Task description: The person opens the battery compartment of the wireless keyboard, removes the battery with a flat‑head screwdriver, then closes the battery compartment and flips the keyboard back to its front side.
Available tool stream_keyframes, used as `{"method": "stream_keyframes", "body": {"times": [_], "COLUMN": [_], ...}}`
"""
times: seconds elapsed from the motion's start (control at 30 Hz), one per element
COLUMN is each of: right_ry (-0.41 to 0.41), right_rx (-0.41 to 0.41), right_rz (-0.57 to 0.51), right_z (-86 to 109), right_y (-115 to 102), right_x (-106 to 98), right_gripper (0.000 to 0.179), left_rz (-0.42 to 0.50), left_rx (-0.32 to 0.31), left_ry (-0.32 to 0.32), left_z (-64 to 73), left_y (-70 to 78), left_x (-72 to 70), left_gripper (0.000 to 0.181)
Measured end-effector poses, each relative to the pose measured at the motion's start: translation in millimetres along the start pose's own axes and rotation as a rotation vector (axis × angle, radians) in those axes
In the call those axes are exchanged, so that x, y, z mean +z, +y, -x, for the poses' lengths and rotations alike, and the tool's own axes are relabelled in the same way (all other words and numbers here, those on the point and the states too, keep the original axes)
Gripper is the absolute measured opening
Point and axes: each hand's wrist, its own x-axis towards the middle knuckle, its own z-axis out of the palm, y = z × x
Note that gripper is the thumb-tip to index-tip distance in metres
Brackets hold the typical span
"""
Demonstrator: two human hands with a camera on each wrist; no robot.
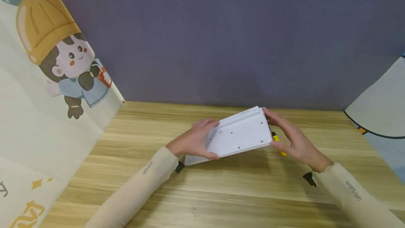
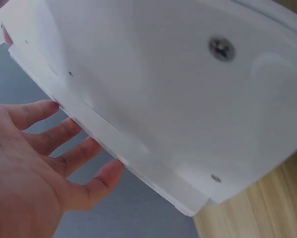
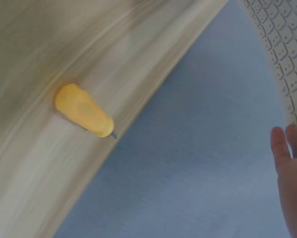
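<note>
A white keyboard [image 1: 240, 133] is held tilted over the table, its screwed underside towards the head camera. Its keys show on the other face in the right wrist view. My left hand [image 1: 197, 140] grips it near the left end, thumb at the near long edge and fingers along the far one. At the right end, my right hand [image 1: 294, 143] holds the short edge between thumb and fingers. Small dark screws [image 2: 221, 48] dot the underside. Beside the right hand lies a yellow-handled screwdriver [image 3: 84, 110], partly hidden behind the keyboard and hand in the head view.
The wood-grain table [image 1: 152, 200] runs back to a grey-blue partition [image 1: 221, 38]. A white panel with a cartoon figure [image 1: 72, 55] borders the left side, and another pale panel [image 1: 383, 105] stands at the right.
</note>
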Motion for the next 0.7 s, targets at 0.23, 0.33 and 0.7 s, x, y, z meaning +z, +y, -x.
{"method": "stream_keyframes", "body": {"times": [0.23,0.33,0.7], "right_ry": [-0.094,-0.119,-0.161], "right_rx": [0.166,0.173,0.172], "right_rz": [0.109,0.132,0.198], "right_z": [11.1,14.4,21.4], "right_y": [18.2,25.6,51.5], "right_x": [6.8,10.6,24.4], "right_gripper": [0.089,0.089,0.093], "left_rz": [-0.061,-0.083,-0.197], "left_rx": [-0.043,-0.069,-0.079], "left_ry": [-0.032,-0.062,-0.131], "left_z": [-1.2,-2.3,-10.7], "left_y": [-7.5,-9.5,-16.6], "left_x": [1.1,2.1,7.3], "left_gripper": [0.109,0.11,0.108]}}
